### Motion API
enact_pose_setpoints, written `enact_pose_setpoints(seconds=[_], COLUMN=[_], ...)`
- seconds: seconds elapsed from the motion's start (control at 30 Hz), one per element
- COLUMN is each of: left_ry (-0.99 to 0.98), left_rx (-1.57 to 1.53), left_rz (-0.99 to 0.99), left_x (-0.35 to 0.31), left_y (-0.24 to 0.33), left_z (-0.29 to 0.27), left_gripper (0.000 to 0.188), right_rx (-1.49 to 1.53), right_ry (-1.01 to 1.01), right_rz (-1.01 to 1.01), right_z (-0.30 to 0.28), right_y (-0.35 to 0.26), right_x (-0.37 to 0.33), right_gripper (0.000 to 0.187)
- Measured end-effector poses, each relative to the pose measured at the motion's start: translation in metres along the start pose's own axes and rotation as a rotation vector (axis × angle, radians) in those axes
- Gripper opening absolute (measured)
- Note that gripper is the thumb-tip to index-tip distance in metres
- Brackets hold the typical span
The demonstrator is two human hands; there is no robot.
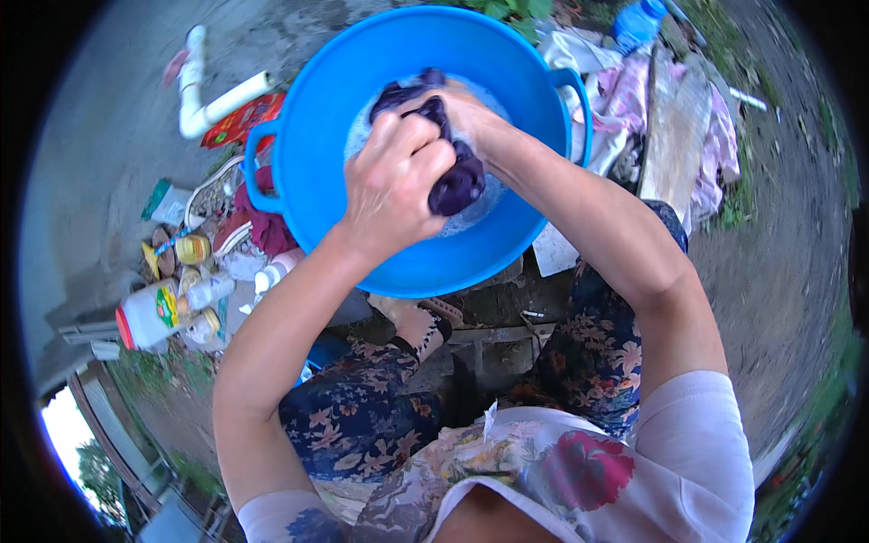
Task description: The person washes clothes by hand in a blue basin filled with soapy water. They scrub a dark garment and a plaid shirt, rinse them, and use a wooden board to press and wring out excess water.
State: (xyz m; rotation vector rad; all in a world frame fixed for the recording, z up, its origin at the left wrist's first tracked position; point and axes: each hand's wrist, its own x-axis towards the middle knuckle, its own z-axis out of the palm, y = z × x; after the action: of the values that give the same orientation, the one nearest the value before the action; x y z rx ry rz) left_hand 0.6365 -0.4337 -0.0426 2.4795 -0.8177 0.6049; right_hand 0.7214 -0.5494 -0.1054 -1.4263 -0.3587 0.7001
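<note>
Dark purple cloth (457, 184) is bunched and wet between my two hands, over a big blue tub (317, 118) with side handles. Soapy, foamy water (493, 195) lies at the tub's bottom. My left hand (398, 167) is a closed fist around the cloth, with part of it bulging out beside the knuckles. My right hand (457, 109) sits just beyond, closed on the cloth's far part; its fingertips are mostly hidden behind the cloth and my left hand.
Left of the tub are a white bent pipe (204, 109), sneakers (213, 199), dark red cloth (267, 226) and a red-lidded jar (145, 317) among several bottles. At right lie a wooden plank (674, 127), pink cloth (626, 95) and a blue plastic bottle (638, 25).
</note>
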Motion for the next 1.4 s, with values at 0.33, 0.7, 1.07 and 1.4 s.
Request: enact_pose_setpoints(seconds=[0.33,0.7,1.07,1.4], left_ry=[0.456,0.418,0.167,0.127], left_rx=[-0.816,0.082,-0.41,-1.282], left_rz=[-1.065,-1.355,-0.875,-0.073], left_x=[-0.085,-0.298,-0.276,-0.091], left_y=[-0.07,0.062,0.13,0.167], left_z=[-0.188,-0.38,-0.315,-0.265], left_gripper=[0.027,0.039,0.028,0.011], right_rx=[0.28,-0.742,-1.341,-1.535], right_ry=[-0.315,-0.047,-0.219,-0.277], right_rz=[0.195,0.317,0.062,0.143], right_z=[0.059,-0.016,-0.037,0.002], right_y=[-0.039,0.048,0.063,0.041], right_x=[-0.029,-0.039,-0.07,-0.083], right_gripper=[0.062,0.042,0.039,0.033])
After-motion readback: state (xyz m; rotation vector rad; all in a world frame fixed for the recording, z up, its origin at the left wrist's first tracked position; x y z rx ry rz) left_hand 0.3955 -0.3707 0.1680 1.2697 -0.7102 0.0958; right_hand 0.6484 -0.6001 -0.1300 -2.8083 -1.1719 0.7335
